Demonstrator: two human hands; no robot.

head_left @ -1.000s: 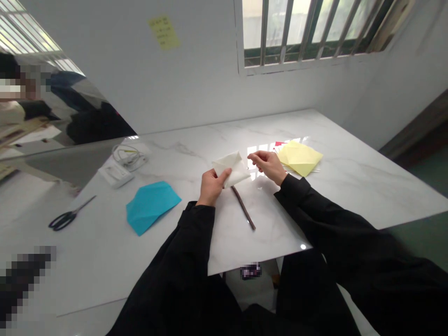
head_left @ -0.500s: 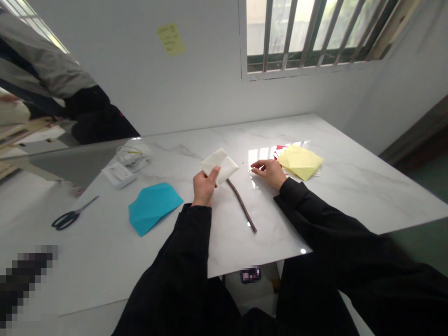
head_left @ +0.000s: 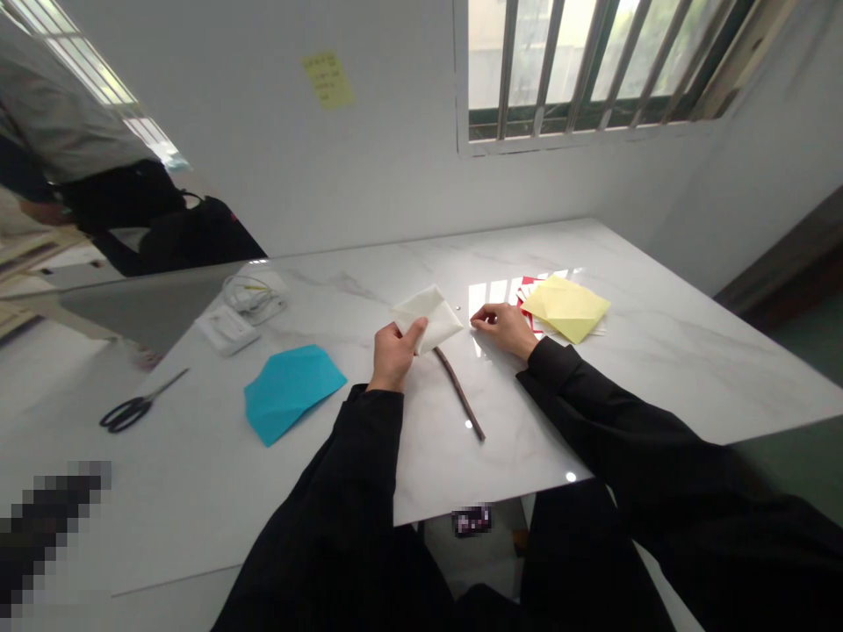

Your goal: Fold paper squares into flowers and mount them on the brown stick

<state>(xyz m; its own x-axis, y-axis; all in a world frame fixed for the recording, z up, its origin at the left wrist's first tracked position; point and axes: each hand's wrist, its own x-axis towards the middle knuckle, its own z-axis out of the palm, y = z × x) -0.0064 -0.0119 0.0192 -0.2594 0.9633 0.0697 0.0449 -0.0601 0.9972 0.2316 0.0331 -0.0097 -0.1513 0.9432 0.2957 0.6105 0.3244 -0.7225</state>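
My left hand [head_left: 392,355] is closed on a folded cream-coloured paper [head_left: 435,318], thumb on top, held over the table. A thin brown stick [head_left: 462,397] lies on the tabletop below it, its upper end hidden by the paper. To the right, my right hand [head_left: 506,326] is closed in a pinch, thumb and index fingertips down at the table surface. Whatever is between those fingertips is too small to make out. One tiny pale bit [head_left: 459,308] lies just up and left of them. Beyond the right wrist sits a folded yellow paper [head_left: 570,307], overlapping red and white sheets.
A folded blue paper [head_left: 293,391] lies on the left, with black-handled scissors [head_left: 132,412] further out. Behind are a white box [head_left: 227,330] and a coiled white cable [head_left: 250,297]. A yellow note [head_left: 327,79] hangs on the wall. Another person [head_left: 92,132] shows at far left.
My right thumb and index finger have closed together at the table, where a second tiny bit lay. My left hand has shifted slightly right with the cream paper.
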